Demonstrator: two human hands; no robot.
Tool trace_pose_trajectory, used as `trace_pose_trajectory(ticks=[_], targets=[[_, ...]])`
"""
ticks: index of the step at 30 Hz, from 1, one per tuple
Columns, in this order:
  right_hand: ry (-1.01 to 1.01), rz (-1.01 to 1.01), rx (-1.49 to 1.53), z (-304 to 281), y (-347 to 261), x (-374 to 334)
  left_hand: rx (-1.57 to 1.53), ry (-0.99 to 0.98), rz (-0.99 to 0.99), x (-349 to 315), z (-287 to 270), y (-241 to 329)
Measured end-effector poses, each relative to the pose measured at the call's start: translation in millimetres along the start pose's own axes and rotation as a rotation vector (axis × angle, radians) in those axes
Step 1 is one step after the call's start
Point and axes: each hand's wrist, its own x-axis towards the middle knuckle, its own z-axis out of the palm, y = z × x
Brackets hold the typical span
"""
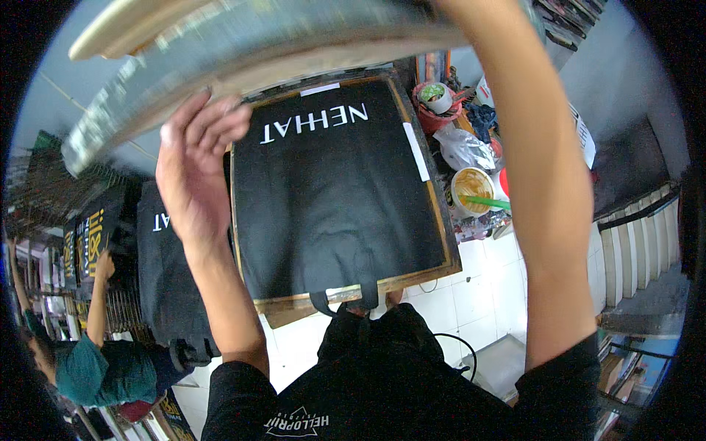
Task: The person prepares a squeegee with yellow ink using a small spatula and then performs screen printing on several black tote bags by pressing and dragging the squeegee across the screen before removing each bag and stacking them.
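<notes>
smudging of the white lettering (315,123) on the black tote bag (331,184), laid over the wooden board (412,279), is being risked should the raised frame (243,45) slip, left hand (202,151) being held half-curled, apparently empty, right hand's grip being untellable, out of view.

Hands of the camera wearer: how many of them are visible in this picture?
1: the left hand, raised near the blurred frame at the top. The right hand is hidden beyond the top edge; only its forearm shows.

I have the left hand (195,162) up at upper left, blurred fingers (220,121) loosely bent, left forearm (224,294) slanting below; the right arm (548,184) stretches up the right side, its hand beyond my view.
</notes>
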Motion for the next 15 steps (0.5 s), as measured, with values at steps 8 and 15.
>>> trace_pose_trajectory(ticks=[8,15], targets=[[-0.053,-0.091,0.216,104,-13,-213,-0.04,0.281,-0.767,-234,-42,15],[-0.326,-0.219,0.148,185,-17,-291,-0.159,0.411,-0.995,-297,-43,-26]])
